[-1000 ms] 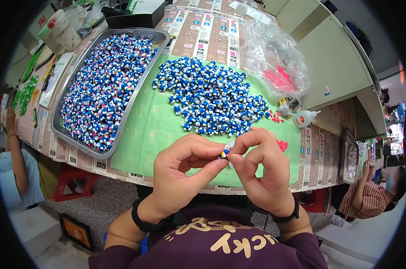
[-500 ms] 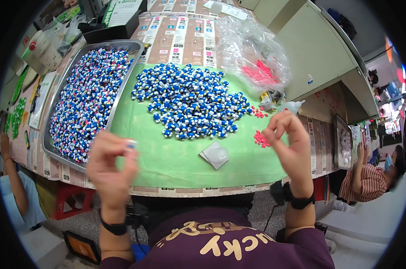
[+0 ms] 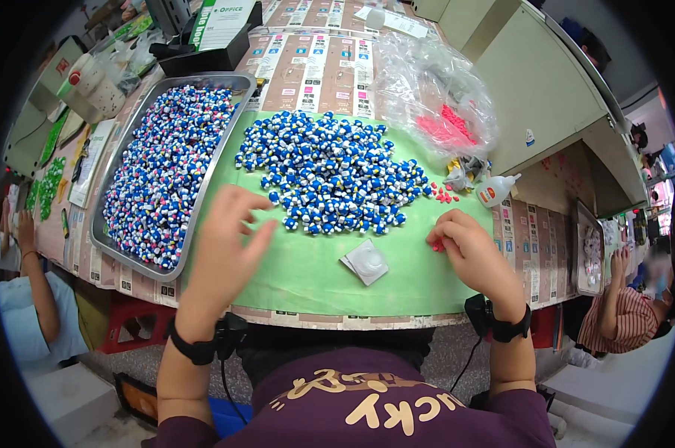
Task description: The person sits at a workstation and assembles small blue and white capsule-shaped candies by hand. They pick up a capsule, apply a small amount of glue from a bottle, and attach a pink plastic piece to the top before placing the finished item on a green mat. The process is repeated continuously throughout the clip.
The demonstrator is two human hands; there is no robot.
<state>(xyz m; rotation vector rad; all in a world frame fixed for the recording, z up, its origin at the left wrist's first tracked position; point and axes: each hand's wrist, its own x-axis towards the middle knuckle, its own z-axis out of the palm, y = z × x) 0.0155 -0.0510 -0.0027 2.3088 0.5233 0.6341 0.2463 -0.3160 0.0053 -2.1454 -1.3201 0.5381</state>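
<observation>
While my right hand (image 3: 468, 250) dips to small pink pieces (image 3: 437, 245) right of centre, its fingers are bunched narrow; I cannot tell whether they pinch one. My left hand (image 3: 229, 235), left of centre, has thumb and forefinger well apart, nothing visible between them, beside the heap of blue-and-white figures (image 3: 337, 175) in the middle of the frame. Bunched fingertips could, I judge, lift two pink pieces together or scatter them; a careless left-hand sweep could roll figures off the heap. My right knuckles could tip the white bottle (image 3: 496, 191) if they swing up. I count one heap, one metal tray (image 3: 212, 184) of figures at left, one bottle, one plastic bag (image 3: 404, 82) at upper right and two pink clusters on the green cloth (image 3: 292, 276); the figures are too many to count.
</observation>
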